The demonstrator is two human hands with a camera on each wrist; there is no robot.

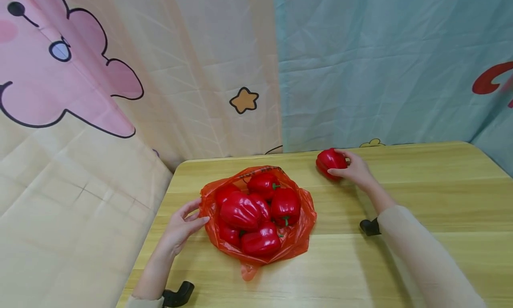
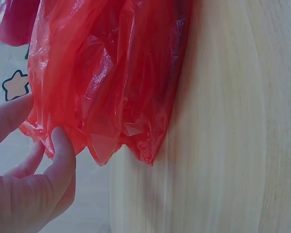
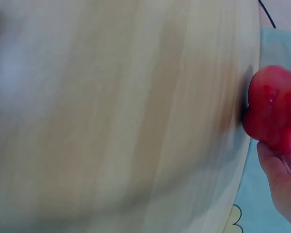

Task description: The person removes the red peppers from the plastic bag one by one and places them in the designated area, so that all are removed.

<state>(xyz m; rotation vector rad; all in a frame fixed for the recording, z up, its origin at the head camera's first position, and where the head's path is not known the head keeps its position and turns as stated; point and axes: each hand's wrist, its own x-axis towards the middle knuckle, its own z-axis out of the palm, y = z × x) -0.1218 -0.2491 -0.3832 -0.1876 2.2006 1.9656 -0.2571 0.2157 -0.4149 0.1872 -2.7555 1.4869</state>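
An open red plastic bag (image 1: 307,219) stands on the table with several shiny red bell peppers (image 1: 240,210) inside, some with green stems showing. At its left side is my left hand (image 1: 181,225), thumb and fingers spread apart and touching the plastic. In the left wrist view, the fingers of the left hand (image 2: 34,189) lie against the crinkled bag (image 2: 106,82) without a firm hold. Near the table's far edge, my right hand (image 1: 354,170) grips a single bell pepper (image 1: 329,162) between thumb and fingers. The right wrist view shows that pepper (image 3: 274,111) beside the tabletop.
The light wooden table (image 1: 433,192) runs back to a printed fabric curtain (image 1: 360,67). Another pale fabric side (image 1: 80,201) borders the left edge. Black wrist mounts (image 1: 178,294) are on both forearms.
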